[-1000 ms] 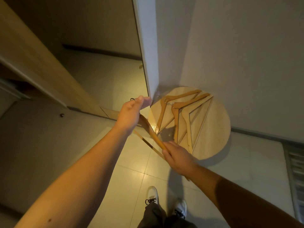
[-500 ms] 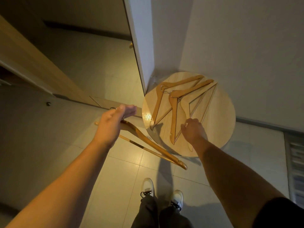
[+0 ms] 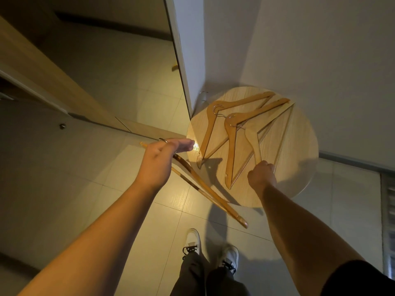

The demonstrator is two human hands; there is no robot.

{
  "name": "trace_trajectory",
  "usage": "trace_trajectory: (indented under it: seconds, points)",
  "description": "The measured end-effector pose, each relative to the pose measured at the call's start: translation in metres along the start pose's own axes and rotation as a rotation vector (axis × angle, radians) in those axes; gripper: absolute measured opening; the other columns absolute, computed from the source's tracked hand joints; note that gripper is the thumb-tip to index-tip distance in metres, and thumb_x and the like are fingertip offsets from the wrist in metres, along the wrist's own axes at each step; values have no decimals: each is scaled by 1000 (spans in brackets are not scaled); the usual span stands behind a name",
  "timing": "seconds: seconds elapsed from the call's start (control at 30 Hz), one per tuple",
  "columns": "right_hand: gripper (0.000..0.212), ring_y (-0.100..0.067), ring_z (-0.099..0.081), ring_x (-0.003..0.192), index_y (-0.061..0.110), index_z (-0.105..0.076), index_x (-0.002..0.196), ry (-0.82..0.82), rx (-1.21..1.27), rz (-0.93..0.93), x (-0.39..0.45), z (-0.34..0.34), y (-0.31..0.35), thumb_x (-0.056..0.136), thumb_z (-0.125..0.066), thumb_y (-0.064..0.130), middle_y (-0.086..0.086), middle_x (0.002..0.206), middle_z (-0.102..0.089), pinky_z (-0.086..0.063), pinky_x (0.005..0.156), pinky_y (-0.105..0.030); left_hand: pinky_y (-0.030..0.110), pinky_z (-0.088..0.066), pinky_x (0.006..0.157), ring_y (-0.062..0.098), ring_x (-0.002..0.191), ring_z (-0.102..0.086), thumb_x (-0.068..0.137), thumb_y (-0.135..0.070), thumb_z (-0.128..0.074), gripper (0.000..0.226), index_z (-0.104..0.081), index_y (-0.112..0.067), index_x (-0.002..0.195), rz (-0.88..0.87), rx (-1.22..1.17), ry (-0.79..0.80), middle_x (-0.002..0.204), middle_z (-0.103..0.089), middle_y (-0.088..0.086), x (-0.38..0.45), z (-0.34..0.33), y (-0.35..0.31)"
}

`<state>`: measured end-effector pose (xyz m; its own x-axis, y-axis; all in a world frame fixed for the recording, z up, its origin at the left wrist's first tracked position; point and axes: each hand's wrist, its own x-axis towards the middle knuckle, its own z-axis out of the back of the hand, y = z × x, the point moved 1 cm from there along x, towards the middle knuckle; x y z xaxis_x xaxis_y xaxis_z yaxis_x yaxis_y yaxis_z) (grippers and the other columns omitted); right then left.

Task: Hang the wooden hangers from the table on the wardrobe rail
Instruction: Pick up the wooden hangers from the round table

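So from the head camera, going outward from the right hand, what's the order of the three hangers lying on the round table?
1. Rightmost hanger, its lower arm tip at the right hand.
2. Middle hanger, just left of it.
3. Leftmost hanger, nearest the white door edge.

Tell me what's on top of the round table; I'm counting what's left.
Three wooden hangers lie overlapping on the round table. The right hand covers the rightmost one's near end.

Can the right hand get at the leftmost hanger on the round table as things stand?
Probably yes. The right hand is closed on the rightmost hanger, but the leftmost hanger lies uncovered on the round table, with nothing between.
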<state>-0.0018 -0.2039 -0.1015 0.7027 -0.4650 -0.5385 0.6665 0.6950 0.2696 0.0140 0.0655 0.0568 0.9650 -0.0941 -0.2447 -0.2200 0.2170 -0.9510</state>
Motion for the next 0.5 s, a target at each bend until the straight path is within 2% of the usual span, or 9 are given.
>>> trace_trajectory:
  seconds: [0.2,0.33,0.43,0.5]
  points:
    - [43,-34,-59,109,8,-46,132,-185,120,118,-38,58,-18,95,-39,29,-14,126,-54,-53,91,-51,20,-43,88,7,98,-69,88,-23,-37,40,-76,-21,98,-9,14,32,97,-77,-6,-11,-2,-15]
    - [44,-32,-61,100,12,-50,129,-221,141,292,-91,101,-22,99,-35,41,-12,115,-59,-55,84,-52,5,-41,82,-1,103,-64,92,-27,-39,37,-75,-25,101,-11,61,85,104,-75,-9,-19,-5,-42]
    - [35,-16,-60,77,16,-56,118,-155,223,458,-141,121,-14,100,-37,39,0,89,-59,-57,71,-38,13,-40,88,1,107,-63,95,-23,-42,33,-74,-21,106,-54,54,113,109,-73,-7,-24,-8,-64]
    - [25,-10,-57,68,22,-57,107,-41,270,555,-172,129,-5,100,-38,36,4,79,-57,-53,63,-30,6,-41,85,-3,107,-62,98,-17,-41,33,-72,-17,110,-93,31,124,112,-72,-6,-27,-11,-78]
